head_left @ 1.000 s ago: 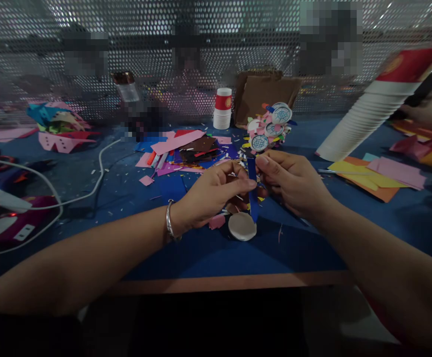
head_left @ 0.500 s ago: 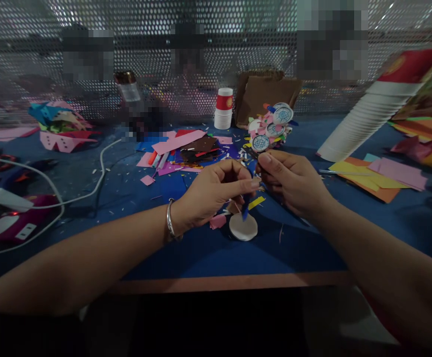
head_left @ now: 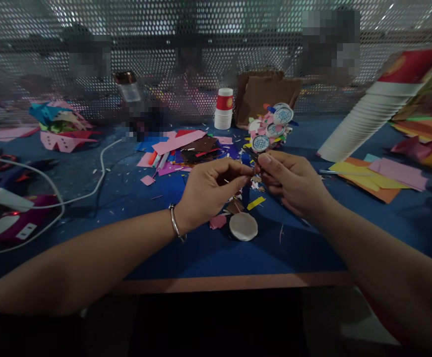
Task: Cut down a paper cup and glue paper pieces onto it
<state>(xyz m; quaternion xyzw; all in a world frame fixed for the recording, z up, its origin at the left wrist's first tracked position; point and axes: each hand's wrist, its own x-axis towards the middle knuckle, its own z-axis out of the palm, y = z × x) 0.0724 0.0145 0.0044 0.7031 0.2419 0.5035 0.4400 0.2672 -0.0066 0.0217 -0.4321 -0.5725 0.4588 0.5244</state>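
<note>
Between the fingertips of my left hand (head_left: 214, 193) is a narrow blue paper strip (head_left: 246, 196), hanging downward. My right hand (head_left: 293, 181) is closed right beside it, thumb against fingers, around a small dark thin tool (head_left: 254, 154) whose kind I cannot make out. The fingertips of both hands almost meet. Below them a round whitish disc (head_left: 243, 227) lies flat on the blue table (head_left: 201, 260). A yellow paper strip (head_left: 256, 203) and a pink paper scrap (head_left: 218, 221) rest near the disc.
Coloured paper pieces (head_left: 197, 148) are heaped behind my hands. A decorated paper piece (head_left: 275, 126) stands before brown cardboard (head_left: 268, 96). Paper cups are stacked at the back (head_left: 223, 106) and leaning at right (head_left: 372, 111). A white cable (head_left: 102, 171) crosses the left side.
The blue strip has swung from slanting over the disc to hanging upright behind my left fingers. My left hand has shifted slightly left; my right hand has hardly moved.
</note>
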